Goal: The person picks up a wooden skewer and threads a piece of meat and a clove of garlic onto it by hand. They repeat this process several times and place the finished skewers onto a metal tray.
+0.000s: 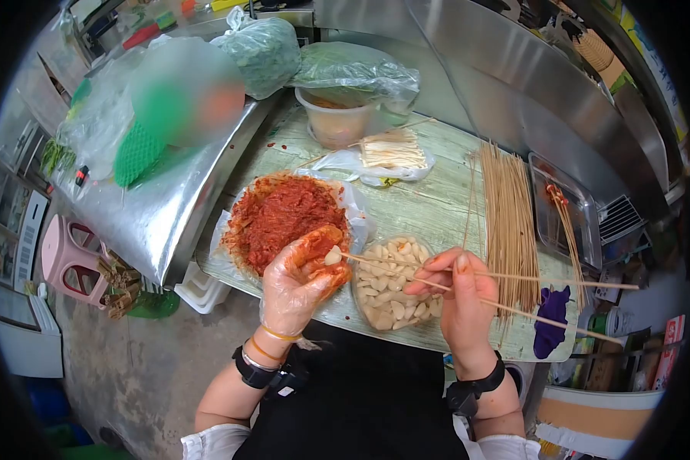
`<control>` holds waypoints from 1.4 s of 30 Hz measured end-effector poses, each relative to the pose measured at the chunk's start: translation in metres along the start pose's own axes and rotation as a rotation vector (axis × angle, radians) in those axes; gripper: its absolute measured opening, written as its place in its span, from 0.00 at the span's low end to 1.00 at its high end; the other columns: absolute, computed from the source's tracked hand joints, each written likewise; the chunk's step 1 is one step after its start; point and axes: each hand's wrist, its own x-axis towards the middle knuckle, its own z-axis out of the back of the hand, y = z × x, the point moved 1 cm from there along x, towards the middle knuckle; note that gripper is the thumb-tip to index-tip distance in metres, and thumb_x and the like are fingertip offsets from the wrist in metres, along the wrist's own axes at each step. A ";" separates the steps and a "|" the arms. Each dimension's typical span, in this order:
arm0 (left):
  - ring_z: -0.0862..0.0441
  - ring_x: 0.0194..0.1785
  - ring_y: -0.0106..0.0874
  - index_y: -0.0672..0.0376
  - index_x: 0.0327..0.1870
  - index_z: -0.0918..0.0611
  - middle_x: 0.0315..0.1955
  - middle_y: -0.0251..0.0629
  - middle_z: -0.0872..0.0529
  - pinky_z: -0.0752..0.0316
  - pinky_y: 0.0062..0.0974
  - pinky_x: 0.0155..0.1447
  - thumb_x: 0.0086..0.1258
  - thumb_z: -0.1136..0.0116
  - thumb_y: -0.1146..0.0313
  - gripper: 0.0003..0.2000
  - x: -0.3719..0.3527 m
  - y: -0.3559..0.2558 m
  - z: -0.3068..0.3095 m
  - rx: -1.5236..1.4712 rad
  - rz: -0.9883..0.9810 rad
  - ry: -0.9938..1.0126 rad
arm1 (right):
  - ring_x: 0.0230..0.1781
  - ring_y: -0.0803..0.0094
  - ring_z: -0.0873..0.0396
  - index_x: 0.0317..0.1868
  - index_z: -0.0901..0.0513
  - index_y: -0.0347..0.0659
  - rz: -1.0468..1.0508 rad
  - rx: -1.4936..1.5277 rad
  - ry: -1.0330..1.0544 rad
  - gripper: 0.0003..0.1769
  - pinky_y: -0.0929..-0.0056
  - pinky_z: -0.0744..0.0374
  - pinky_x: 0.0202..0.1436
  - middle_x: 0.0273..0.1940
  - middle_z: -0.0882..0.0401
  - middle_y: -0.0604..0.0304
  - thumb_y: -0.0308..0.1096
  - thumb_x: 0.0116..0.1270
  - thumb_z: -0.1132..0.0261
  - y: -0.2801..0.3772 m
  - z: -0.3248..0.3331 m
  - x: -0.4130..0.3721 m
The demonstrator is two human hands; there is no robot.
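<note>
While the left hand (297, 274) pinches 1 garlic clove (333, 256) left of the right hand (465, 310), the latter grips 2 skewers (613, 285), long axes crosswise, 1 tip at the clove; can't tell if pierced.

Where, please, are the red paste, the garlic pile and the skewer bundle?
Red paste (287, 211), head view: middle of the heap.
Garlic pile (389, 293), head view: middle of its top.
Skewer bundle (507, 222), head view: middle of the sticks.

- Left hand (290, 280): gloved, smeared red, fingers (320, 236) curled in a pinch.
- Right hand (468, 299): bare, fingers bent, pinching.
- Left forearm (226, 395), right forearm (501, 406): angled forward and inward.
</note>
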 end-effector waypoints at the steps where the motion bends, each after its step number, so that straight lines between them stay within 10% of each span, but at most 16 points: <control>1: 0.20 0.53 0.35 0.71 0.59 0.29 0.55 0.47 0.22 0.22 0.31 0.57 0.58 0.37 0.79 0.26 0.000 -0.001 -0.001 0.000 -0.002 -0.004 | 0.33 0.68 0.17 0.39 0.25 0.30 -0.001 0.001 0.004 0.22 0.75 0.20 0.40 0.33 0.21 0.53 0.43 0.77 0.53 -0.002 -0.002 -0.001; 10: 0.19 0.50 0.31 0.71 0.55 0.24 0.51 0.45 0.20 0.22 0.27 0.55 0.65 0.44 0.81 0.16 0.003 0.001 0.000 0.223 0.034 -0.071 | 0.32 0.64 0.17 0.38 0.24 0.31 0.163 -0.263 0.093 0.20 0.71 0.18 0.38 0.37 0.26 0.53 0.41 0.76 0.53 0.002 -0.010 -0.003; 21: 0.24 0.58 0.39 0.69 0.57 0.28 0.54 0.47 0.23 0.25 0.39 0.62 0.71 0.44 0.67 0.19 0.012 0.006 0.012 -0.553 0.105 -0.104 | 0.32 0.65 0.18 0.38 0.22 0.32 0.428 -0.537 0.210 0.18 0.71 0.21 0.39 0.35 0.20 0.49 0.38 0.75 0.52 0.006 -0.007 -0.014; 42: 0.22 0.55 0.36 0.69 0.58 0.28 0.50 0.45 0.21 0.26 0.38 0.63 0.70 0.44 0.69 0.19 0.010 0.008 0.002 -0.640 0.088 -0.126 | 0.31 0.62 0.18 0.40 0.20 0.35 0.810 -0.698 0.375 0.08 0.71 0.20 0.30 0.39 0.19 0.52 0.29 0.64 0.41 -0.002 -0.019 -0.006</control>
